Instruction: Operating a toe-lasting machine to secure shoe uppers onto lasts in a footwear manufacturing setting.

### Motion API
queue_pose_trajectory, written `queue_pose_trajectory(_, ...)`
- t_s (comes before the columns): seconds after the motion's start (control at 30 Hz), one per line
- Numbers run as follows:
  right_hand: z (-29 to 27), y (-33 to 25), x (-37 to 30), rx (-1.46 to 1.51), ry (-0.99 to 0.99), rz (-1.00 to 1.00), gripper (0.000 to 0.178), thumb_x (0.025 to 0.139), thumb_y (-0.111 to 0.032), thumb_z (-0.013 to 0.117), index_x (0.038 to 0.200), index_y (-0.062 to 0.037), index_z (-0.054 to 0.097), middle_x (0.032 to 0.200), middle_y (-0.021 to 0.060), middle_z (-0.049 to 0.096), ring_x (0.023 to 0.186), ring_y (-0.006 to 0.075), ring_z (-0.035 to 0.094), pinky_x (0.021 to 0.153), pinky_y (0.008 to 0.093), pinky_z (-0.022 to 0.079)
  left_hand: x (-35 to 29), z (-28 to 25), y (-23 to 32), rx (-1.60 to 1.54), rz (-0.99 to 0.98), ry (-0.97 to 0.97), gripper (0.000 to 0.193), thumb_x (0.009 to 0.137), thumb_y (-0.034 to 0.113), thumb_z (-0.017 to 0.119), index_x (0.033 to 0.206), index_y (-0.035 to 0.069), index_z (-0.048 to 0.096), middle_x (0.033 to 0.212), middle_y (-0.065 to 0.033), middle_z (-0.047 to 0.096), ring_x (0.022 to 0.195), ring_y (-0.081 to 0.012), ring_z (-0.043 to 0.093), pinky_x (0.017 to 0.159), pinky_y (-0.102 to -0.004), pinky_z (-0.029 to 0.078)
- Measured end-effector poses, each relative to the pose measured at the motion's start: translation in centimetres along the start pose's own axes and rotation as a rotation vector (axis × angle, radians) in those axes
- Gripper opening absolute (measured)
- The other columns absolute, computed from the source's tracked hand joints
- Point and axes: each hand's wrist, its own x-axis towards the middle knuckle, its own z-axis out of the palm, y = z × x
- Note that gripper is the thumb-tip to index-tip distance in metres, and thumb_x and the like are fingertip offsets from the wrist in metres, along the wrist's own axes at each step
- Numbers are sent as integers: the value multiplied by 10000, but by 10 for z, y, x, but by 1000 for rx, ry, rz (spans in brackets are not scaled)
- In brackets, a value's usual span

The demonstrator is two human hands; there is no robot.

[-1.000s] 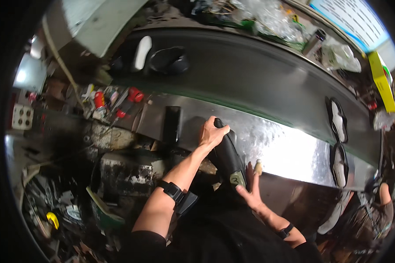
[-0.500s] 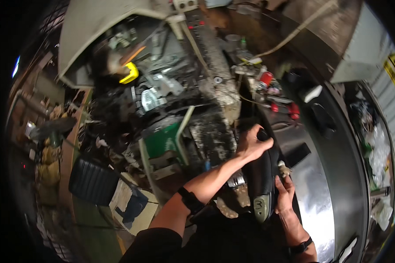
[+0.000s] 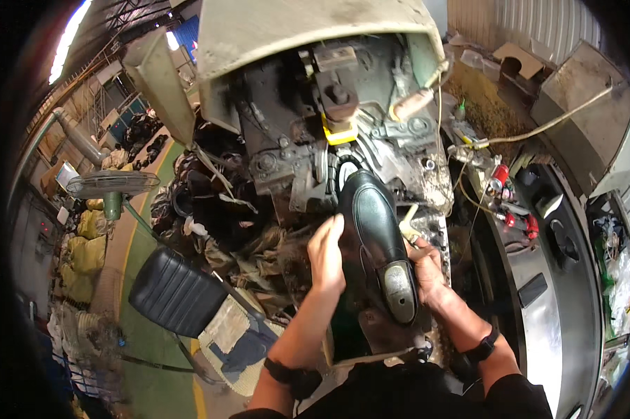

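Factory-type workshop, shoe work. Signs: grimy hooded machine (image 3: 336, 91) at 12 o'clock, bare metal parts under its cover; black shoe (image 3: 374, 213) on a grey-green form (image 3: 399, 285) at dial centre. Steel tabletop (image 3: 544, 332), 4 o'clock. Large caged fan (image 3: 112, 183), 9. Green floor (image 3: 147, 387) with yellow line (image 3: 199, 399), 7. Exposed roof trusses (image 3: 129, 31), 10–11; corrugated wall (image 3: 531, 24), 1–2.

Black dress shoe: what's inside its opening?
A grey-green shoe last sits inside the black dress shoe, its top showing at the opening, with a small dark hole. The upper covers the rest of the last and anything beneath it.
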Motion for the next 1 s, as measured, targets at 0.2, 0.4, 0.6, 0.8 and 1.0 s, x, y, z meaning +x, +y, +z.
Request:
queue_pose_trajectory(0.2,22,11,57,-19,5,11,557,904,27,651,1429,31,466,1275,146,653,1097,222,651,941,360,547,6,-7,-17,-464,-430,139,358,947,295,717,1137,-7,682,1147,-129,689,1005,-271,659,941,-426,520)
queue_pose_trajectory(0.4,20,20,105,-100,7,-8,561,926,2,650,1441,62,436,1408,172,544,1204,248,576,1012,380,499,49,-10,-46,-645,-524,121,340,957,292,695,1162,24,655,1176,-129,680,1055,-291,646,970,-455,512)
queue_pose_trajectory(0.6,21,22,120,-143,69,-16,554,918,-37,694,1416,59,471,1389,152,554,1192,230,568,1022,378,486,69,-8,-59,-706,-556,139,320,964,299,684,1153,43,655,1186,-120,681,1056,-289,644,976,-446,509)
queue_pose_trajectory(0.8,28,22,117,-78,88,53,527,916,-56,710,1397,29,512,1342,117,586,1210,218,557,1039,356,471,67,-2,-55,-720,-545,231,280,973,274,665,1131,42,660,1170,-123,687,1044,-278,650,965,-430,510)
queue_pose_trajectory(1.0,20,29,119,-104,118,25,567,892,-82,750,1401,15,521,1364,90,573,1243,213,535,1080,352,435,69,-3,-59,-739,-569,254,263,973,262,657,1115,42,676,1157,-123,693,1013,-275,655,957,-420,504)
